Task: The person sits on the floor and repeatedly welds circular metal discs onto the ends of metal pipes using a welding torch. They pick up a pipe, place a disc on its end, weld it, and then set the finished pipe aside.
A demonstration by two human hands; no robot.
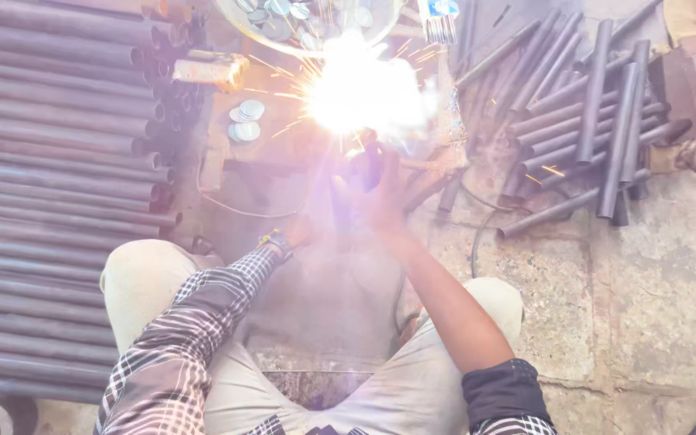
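A blinding white welding flash (pixel 356 93) throws sparks over the floor in front of me. Just below it, my right hand (pixel 387 200) reaches forward with its fingers curled around a dark, round pipe piece (pixel 368 165). My left hand (pixel 301 229) sits lower left of the flash, washed out by glare. A band shows on its wrist (pixel 274 242), and a checked sleeve covers the arm. What the left hand holds is hidden by the glare. My knees in light trousers frame the spot.
Long grey pipes (pixel 50 185) are stacked along the left. Several short pipes (pixel 590 113) lie piled at the right. Round metal discs (pixel 245 121) lie near the flash, with more in a bowl (pixel 300 24) at the top. A cable (pixel 477 238) runs over the stone floor (pixel 646 298).
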